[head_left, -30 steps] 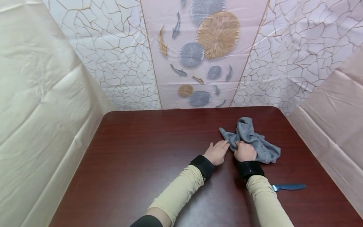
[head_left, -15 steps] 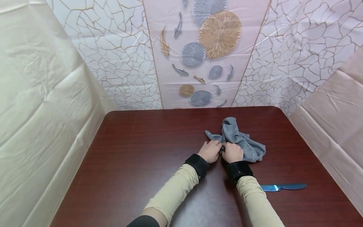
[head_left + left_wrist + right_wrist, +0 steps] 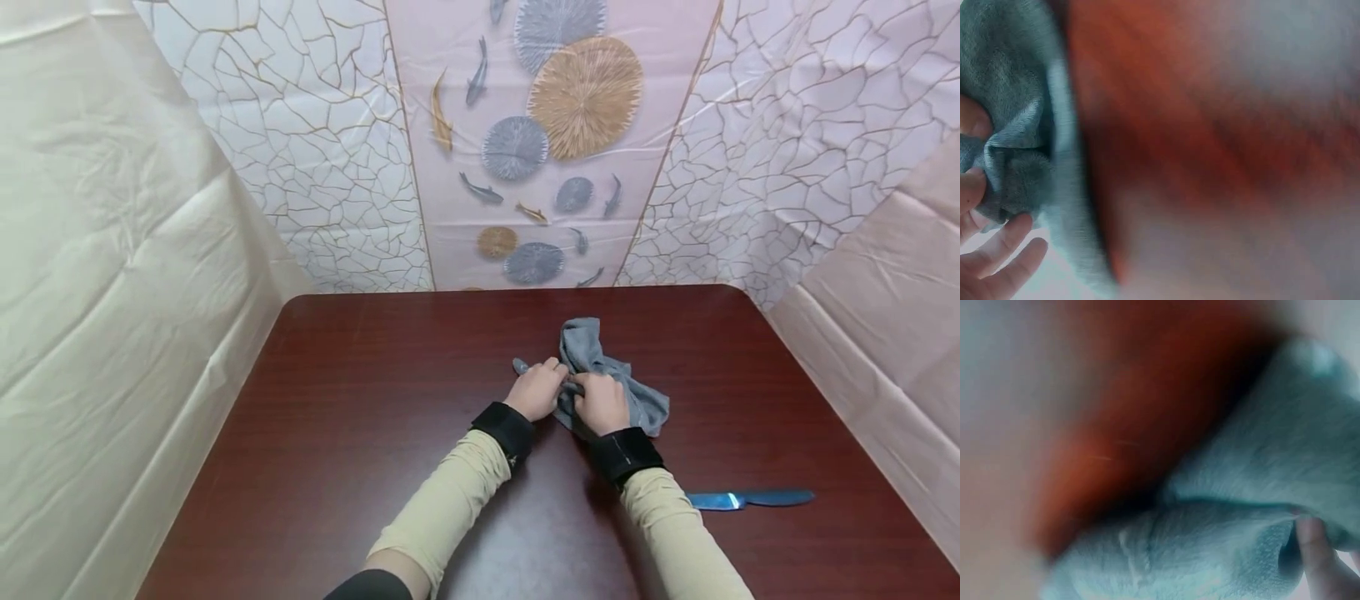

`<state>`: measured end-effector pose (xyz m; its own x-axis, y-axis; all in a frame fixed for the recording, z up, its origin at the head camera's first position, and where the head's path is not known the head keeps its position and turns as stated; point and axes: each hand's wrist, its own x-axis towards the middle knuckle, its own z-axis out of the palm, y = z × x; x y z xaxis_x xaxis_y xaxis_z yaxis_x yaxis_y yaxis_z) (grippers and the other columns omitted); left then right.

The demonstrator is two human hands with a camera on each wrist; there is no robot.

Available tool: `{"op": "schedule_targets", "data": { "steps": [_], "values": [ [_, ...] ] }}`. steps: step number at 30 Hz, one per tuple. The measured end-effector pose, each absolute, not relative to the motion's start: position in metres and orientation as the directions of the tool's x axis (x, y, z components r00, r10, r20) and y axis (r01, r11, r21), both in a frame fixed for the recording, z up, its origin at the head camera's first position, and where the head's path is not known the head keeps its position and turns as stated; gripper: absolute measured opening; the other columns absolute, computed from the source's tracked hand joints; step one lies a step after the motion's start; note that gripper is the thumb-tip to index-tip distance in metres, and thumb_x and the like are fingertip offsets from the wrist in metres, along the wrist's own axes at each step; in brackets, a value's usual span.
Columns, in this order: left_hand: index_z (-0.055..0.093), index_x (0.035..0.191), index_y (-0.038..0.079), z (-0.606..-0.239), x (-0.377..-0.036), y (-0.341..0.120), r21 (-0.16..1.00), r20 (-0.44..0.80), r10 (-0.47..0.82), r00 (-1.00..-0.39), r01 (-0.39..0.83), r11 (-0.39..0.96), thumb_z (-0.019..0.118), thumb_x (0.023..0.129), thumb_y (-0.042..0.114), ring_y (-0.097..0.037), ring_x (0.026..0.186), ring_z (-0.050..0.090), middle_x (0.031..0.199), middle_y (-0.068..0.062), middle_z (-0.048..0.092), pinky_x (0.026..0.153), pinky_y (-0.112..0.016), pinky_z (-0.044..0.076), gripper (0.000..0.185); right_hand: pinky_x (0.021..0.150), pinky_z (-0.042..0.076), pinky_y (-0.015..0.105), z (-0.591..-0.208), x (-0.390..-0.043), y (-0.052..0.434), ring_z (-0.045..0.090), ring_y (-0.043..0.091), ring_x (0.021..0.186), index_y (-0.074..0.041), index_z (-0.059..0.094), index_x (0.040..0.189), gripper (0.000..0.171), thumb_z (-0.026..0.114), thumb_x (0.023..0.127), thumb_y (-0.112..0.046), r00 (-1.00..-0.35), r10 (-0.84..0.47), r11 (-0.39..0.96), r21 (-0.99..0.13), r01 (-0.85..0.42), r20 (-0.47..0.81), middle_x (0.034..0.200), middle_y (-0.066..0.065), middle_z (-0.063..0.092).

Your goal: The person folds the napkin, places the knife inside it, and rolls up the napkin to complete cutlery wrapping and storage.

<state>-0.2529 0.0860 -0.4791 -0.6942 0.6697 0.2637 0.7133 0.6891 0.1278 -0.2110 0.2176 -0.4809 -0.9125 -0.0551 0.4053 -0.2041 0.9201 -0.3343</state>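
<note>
A crumpled grey cloth (image 3: 603, 379) lies on the dark red-brown table (image 3: 375, 433), right of centre. My left hand (image 3: 536, 388) grips the cloth's left edge with curled fingers, and a small corner sticks out past it. My right hand (image 3: 600, 402) grips the bunched cloth right beside the left hand. In the left wrist view the grey cloth (image 3: 1016, 144) is gathered between fingers (image 3: 997, 262). The right wrist view shows folds of the cloth (image 3: 1222, 544) and one fingertip (image 3: 1316, 550) against it.
A blue-handled knife (image 3: 750, 499) lies flat on the table to the right of my right forearm, near the front edge. Patterned sheeting hangs behind the table and plain sheets stand close at both sides.
Both hands have drawn the cloth leftward across the table. My left hand went from lying flat beside it to gripping its edge. The knife has not moved.
</note>
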Motion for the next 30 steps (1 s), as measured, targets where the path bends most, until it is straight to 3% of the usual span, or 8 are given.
{"op": "schedule_targets", "data": {
  "steps": [5,14,24,30],
  "values": [
    [0.058,0.094,0.009,-0.459,-0.249,0.057,0.18,0.339,0.609,-0.718,0.684,0.707,0.055,0.089,0.01,-0.019,0.07,0.058,0.085,-0.004,0.053,0.06,-0.027,0.047,0.005,0.065,0.049,0.044,-0.463,-0.215,0.197,0.063,0.03,0.075,-0.002,0.071,0.089,0.023,0.07,0.068,0.005,-0.846,-0.116,0.886,-0.331,-0.325,0.521,0.086,0.014,0.068],
    [0.057,0.093,0.009,-0.439,-0.238,0.005,0.21,0.416,0.509,-0.754,0.624,0.753,0.06,0.087,0.01,-0.021,0.07,0.059,0.088,-0.004,0.054,0.057,-0.032,0.047,0.007,0.071,0.049,0.042,-0.437,-0.216,0.152,0.064,0.027,0.085,-0.004,0.071,0.091,0.024,0.072,0.069,0.003,-0.821,-0.196,0.837,-0.345,-0.425,0.537,0.092,0.011,0.068],
    [0.056,0.092,0.01,-0.44,-0.233,-0.036,0.278,0.345,0.47,-0.813,0.566,0.776,0.06,0.087,0.01,-0.024,0.069,0.059,0.085,-0.004,0.053,0.055,-0.034,0.046,0.007,0.073,0.048,0.044,-0.442,-0.214,0.12,0.062,0.028,0.085,-0.004,0.07,0.096,0.022,0.072,0.074,-0.004,-0.841,-0.248,0.768,-0.431,-0.473,0.481,0.092,0.011,0.065],
    [0.058,0.096,0.01,-0.459,-0.244,-0.051,0.328,0.217,0.44,-0.871,0.49,0.808,0.06,0.087,0.01,-0.026,0.076,0.059,0.089,-0.005,0.055,0.062,-0.036,0.047,0.01,0.084,0.043,0.047,-0.462,-0.218,0.119,0.054,0.033,0.104,-0.001,0.06,0.116,0.038,0.062,0.086,-0.024,-0.891,-0.275,0.673,-0.589,-0.447,0.362,0.112,0.018,0.058]
  ]
}}
